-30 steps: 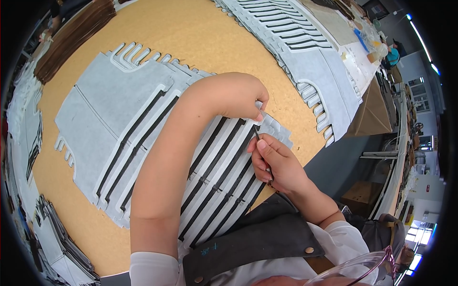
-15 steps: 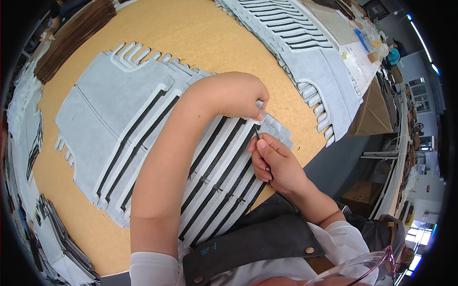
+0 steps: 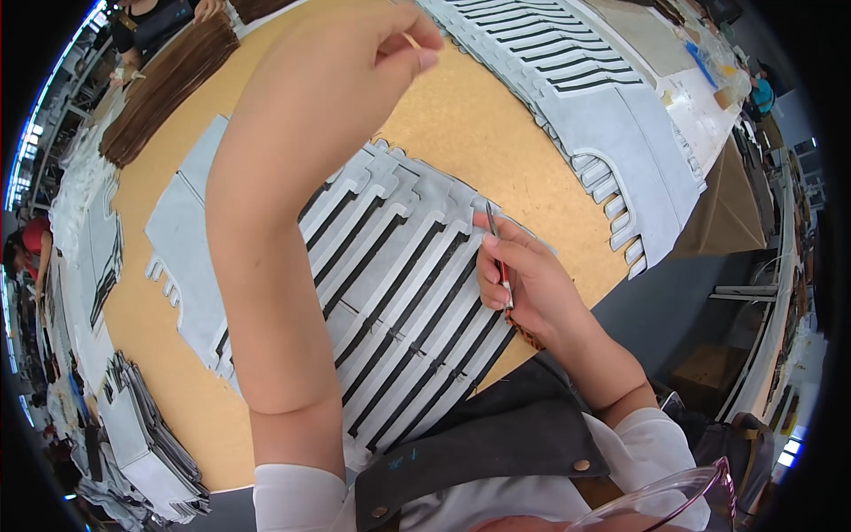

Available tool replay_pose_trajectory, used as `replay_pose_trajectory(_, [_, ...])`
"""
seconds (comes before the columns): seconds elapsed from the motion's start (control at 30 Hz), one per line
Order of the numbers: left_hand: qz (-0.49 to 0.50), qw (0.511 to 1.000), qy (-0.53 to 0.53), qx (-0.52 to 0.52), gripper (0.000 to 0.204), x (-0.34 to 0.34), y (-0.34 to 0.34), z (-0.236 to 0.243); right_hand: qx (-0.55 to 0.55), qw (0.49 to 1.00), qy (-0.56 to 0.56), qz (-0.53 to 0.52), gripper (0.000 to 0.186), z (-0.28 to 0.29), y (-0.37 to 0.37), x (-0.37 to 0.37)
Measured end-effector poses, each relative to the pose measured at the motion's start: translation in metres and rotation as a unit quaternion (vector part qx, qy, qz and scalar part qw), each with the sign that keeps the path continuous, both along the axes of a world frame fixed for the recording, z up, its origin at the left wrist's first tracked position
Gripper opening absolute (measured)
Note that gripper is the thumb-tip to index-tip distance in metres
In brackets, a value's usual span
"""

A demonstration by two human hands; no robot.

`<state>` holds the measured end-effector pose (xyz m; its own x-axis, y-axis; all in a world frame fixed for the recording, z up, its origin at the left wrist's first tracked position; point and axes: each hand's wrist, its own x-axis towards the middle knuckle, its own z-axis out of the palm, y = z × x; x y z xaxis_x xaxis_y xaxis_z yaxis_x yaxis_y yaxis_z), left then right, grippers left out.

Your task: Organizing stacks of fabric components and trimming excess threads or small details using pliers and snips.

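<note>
- Table, tan-topped: the biggest thing here, running away from the worker, its near right edge just beyond the right elbow side.
- Grey panel: flat on the table, directly before the worker's chest. Its black strips slant from near left to far right, so their far ends point towards the right hand.
- Grey stack: far right on the table, apart from the panel, with bare tabletop between.
- Left forearm: crosses over the panel and hides a broad band of its left half; I can't follow the strips beneath it.
- Left hand: up past the panel's far edge, fingers curled, thumb near the fingertips. Can't tell whether anything thin is pinched there; the top of the hand nearly meets the picture's upper rim.
- Right hand: the nearer of the two, at the panel's far right corner, fingers closed round a tool.
- Slim tool: red on the handle, held like a pen, tip away from the worker. Fingers cover part of it; whether the tip touches the panel I can't make out.
</note>
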<state>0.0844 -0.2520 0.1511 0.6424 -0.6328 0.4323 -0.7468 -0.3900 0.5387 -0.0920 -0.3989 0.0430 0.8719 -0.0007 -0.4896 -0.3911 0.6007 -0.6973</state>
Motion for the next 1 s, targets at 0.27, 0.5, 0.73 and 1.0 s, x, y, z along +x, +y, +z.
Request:
replay_pose_trajectory(0.27, [-0.186,0.911,0.158,0.331,0.023,0.009,-0.034,-0.07,0.054,0.998,0.007,0.018,0.027,-0.008,-0.003,0.001])
replay_pose_trajectory(0.5, [-0.303,0.913,0.194,0.19,0.026,0.015,-0.027,-0.11,0.004,0.998,0.013,0.056,0.034,-0.003,-0.002,-0.005])
replay_pose_trajectory(0.73, [-0.376,0.887,0.247,0.101,0.019,0.019,-0.021,-0.115,0.009,0.999,0.034,0.035,0.028,0.001,0.007,0.002])
replay_pose_trajectory(1.0, [-0.341,0.887,0.268,0.159,0.021,0.018,-0.015,-0.097,-0.075,0.989,0.054,0.113,0.034,0.01,0.01,-0.01])
